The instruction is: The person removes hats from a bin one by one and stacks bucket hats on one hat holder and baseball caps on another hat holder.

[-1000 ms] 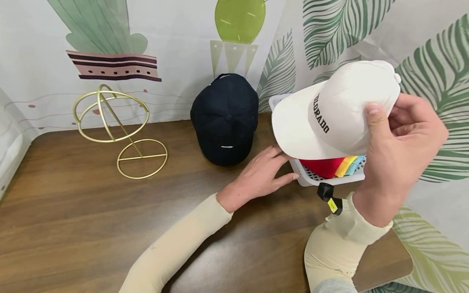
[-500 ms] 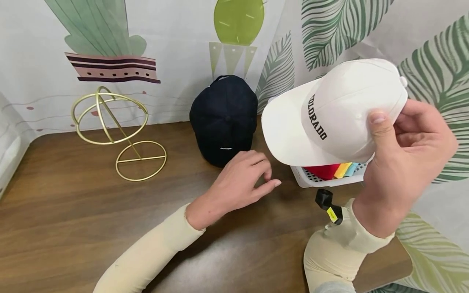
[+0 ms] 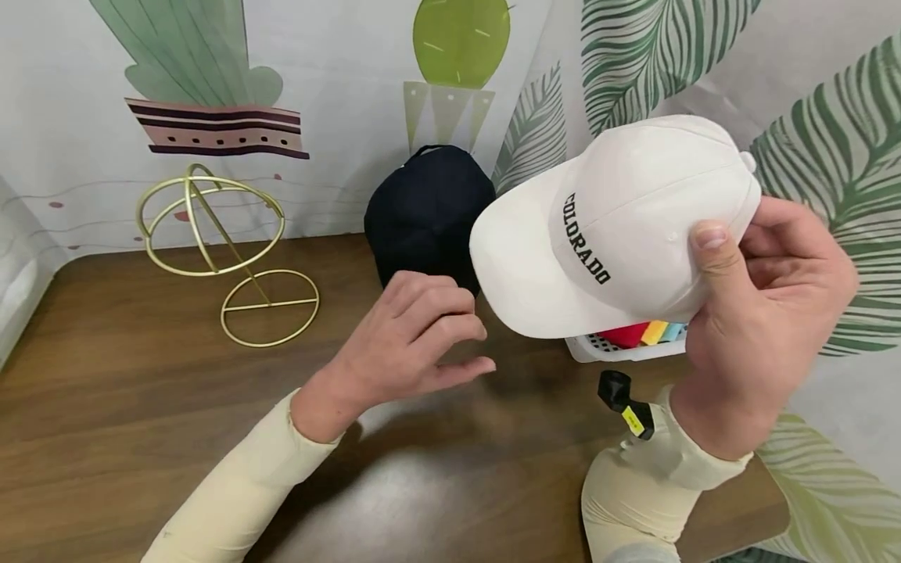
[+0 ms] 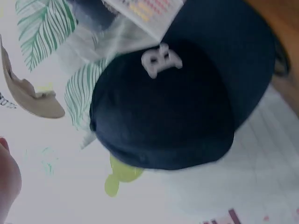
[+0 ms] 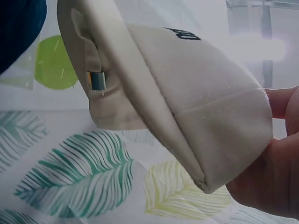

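A white baseball cap [image 3: 633, 227] lettered COLORADO is held up by my right hand [image 3: 767, 313], thumb on the crown and fingers behind it. In the right wrist view the cap [image 5: 201, 102] shows its edge and seams close up, with part of the hand [image 5: 266, 177] at its side. My left hand [image 3: 401, 344] is above the table, loosely bent and holding nothing. Just behind it stands a dark navy cap [image 3: 429, 211], partly covered by the left fingers and the white brim. The left wrist view shows a pale letter on this navy cap [image 4: 163, 112].
Behind the white cap sits a white basket [image 3: 626, 354] with red, yellow and blue cloth items [image 3: 655, 332] in it. A gold wire hat stand [image 3: 232, 242] is at the left on the brown wooden table [image 3: 127, 407]. A printed curtain [image 3: 338, 78] hangs behind.
My left hand has drawn back from the basket's edge toward the left and nearer to me. The white cap in my right hand has moved left and slightly down, now overlapping the navy cap.
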A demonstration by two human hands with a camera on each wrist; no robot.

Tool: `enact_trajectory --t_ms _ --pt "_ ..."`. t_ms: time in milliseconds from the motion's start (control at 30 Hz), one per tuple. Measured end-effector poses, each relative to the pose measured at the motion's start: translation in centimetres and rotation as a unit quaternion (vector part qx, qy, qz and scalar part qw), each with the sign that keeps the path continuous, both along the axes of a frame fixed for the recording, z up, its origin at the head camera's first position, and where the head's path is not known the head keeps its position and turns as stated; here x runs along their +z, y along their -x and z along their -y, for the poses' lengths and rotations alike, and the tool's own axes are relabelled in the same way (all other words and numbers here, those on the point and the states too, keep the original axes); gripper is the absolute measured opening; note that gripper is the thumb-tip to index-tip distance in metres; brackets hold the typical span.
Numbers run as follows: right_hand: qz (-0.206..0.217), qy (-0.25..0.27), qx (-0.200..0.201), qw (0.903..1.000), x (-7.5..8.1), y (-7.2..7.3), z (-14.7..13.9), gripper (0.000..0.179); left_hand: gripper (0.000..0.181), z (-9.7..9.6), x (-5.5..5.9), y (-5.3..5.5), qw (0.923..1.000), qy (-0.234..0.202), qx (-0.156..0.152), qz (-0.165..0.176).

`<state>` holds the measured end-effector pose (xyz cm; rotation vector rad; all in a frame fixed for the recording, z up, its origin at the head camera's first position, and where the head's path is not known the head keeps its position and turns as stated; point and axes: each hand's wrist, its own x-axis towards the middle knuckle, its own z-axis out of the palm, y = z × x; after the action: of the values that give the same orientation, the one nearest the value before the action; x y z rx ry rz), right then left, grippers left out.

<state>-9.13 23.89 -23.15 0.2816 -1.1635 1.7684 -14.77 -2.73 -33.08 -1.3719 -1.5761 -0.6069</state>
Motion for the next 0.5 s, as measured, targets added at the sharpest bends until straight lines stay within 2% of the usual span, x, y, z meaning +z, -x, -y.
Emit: enact_trajectory --t_ms 100,267,500 --pt "-0.012 0.014 0.05 0.9985 0.0 0.1 0.2 0.028 0.044 0.8 0.4 0.5 1.0 0.002 0.004 -0.001" --pt "-0.032 0.04 0.14 0.9888 -0.2 0.1 0.3 0.028 0.047 1.9 0.7 0.8 0.9992 -0.007 0.039 0.009" --pt "-0.02 0.044 0.276 0.9598 -0.6 0.1 0.4 0.022 0.04 2.5 1.8 -0.1 0.9981 -0.046 0.04 0.007"
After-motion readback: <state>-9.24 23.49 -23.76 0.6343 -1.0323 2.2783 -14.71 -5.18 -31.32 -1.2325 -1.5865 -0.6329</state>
